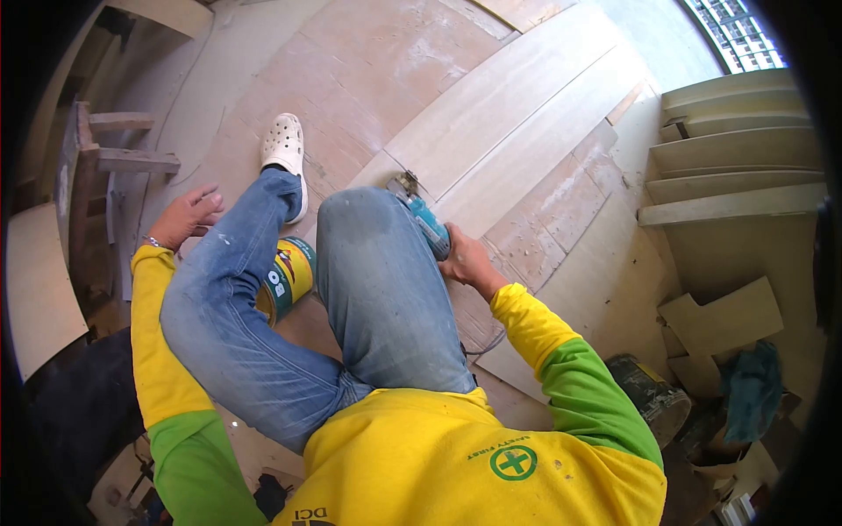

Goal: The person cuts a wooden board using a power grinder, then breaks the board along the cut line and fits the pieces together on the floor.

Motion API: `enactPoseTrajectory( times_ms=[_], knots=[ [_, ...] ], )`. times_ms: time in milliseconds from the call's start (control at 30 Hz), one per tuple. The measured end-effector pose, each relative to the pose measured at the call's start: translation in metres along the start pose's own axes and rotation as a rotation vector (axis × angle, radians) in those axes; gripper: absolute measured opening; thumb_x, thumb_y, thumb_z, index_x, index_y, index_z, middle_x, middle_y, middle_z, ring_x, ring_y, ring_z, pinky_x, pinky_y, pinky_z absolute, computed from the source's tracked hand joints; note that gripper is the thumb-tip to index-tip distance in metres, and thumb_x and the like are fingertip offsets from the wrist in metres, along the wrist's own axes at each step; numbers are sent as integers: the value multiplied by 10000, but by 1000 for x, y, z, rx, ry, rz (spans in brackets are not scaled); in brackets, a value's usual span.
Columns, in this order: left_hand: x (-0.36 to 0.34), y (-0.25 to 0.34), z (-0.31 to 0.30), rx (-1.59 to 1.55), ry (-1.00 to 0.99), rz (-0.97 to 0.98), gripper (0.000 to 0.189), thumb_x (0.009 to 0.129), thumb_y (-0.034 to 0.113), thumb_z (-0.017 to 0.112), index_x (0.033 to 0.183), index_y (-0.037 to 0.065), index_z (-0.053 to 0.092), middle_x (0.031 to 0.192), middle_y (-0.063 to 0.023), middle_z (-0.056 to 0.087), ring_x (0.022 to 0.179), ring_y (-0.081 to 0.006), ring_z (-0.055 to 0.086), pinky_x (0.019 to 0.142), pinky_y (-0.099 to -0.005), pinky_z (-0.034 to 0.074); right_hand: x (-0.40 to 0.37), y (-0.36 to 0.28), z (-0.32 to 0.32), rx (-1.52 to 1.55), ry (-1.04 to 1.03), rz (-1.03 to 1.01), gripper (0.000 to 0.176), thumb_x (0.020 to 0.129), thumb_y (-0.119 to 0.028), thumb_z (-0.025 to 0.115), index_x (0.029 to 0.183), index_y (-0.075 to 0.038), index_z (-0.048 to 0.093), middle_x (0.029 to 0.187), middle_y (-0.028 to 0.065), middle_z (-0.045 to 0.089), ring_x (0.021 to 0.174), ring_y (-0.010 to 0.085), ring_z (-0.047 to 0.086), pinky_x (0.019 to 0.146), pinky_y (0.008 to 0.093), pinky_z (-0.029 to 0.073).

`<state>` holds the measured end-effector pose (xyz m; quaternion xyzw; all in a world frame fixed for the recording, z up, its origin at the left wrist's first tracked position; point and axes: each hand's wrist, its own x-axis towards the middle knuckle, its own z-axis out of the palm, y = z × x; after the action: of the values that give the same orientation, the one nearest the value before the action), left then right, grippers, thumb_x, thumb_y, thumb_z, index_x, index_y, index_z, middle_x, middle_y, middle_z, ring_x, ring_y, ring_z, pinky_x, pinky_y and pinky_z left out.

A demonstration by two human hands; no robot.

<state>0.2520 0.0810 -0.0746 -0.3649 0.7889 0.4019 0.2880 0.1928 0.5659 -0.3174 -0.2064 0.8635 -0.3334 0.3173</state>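
Observation:
My right hand (469, 260) is wrapped around the body of a teal angle grinder (427, 228). The grinder's metal head and disc lie at the near end of a long pale board (491, 123), just past my right knee. A straight dark line runs lengthwise along the board's surface. Off to the left, my left hand (187, 215) hangs beside my shin with loosely bent, parted fingers and nothing in it. Between my legs stands a yellow and green can (291, 276), partly hidden by my jeans.
Dusty reddish floor (324, 96) surrounds the board. Curved pale panels (737, 140) are stacked at the right, above board offcuts (724, 316), a dirty bucket (647, 394) and a teal cloth (752, 390). A wooden frame (132, 160) stands left. My white clog (283, 145) rests ahead.

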Motion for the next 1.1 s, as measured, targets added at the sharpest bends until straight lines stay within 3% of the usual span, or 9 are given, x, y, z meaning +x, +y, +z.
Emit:
enactPoseTrajectory(
  times_ms=[67, 500, 567, 1100],
  knots=[
    [0, 2, 0, 4, -1, 2, 682, 934, 476, 598, 1470, 97, 411, 1159, -107, 640, 928, -150, 605, 815, -293, 509, -3, 4, 0, -10, -29, -6, 682, 721, -311, 752, 1291, -69, 467, 1020, 274, 646, 948, 458, 627, 819, 487, 501],
    [-1, 2, -1, -19, -7, 1, 679, 929, 478, 602, 1466, 104, 420, 1121, -68, 629, 885, -127, 589, 783, -279, 498, -25, 15, -4, 27, -21, 9, 657, 708, -254, 742, 1281, -69, 479, 1017, 272, 645, 931, 445, 635, 819, 474, 509],
    [-2, 2, 0, -57, 8, 18, 738, 900, 481, 644, 1448, 36, 423, 1155, -141, 631, 901, -162, 630, 794, -297, 521, -27, 17, -4, 29, -28, 10, 653, 697, -238, 741, 1274, -69, 485, 1029, 264, 641, 935, 440, 633, 822, 463, 509],
    [-2, 3, -1, -47, 10, 22, 752, 893, 499, 648, 1451, 47, 426, 1150, -115, 633, 883, -139, 612, 771, -288, 512, -48, 28, -4, 46, -22, 43, 679, 667, -253, 758, 1270, -79, 498, 1044, 240, 641, 947, 428, 635, 826, 459, 510]
  ],
)
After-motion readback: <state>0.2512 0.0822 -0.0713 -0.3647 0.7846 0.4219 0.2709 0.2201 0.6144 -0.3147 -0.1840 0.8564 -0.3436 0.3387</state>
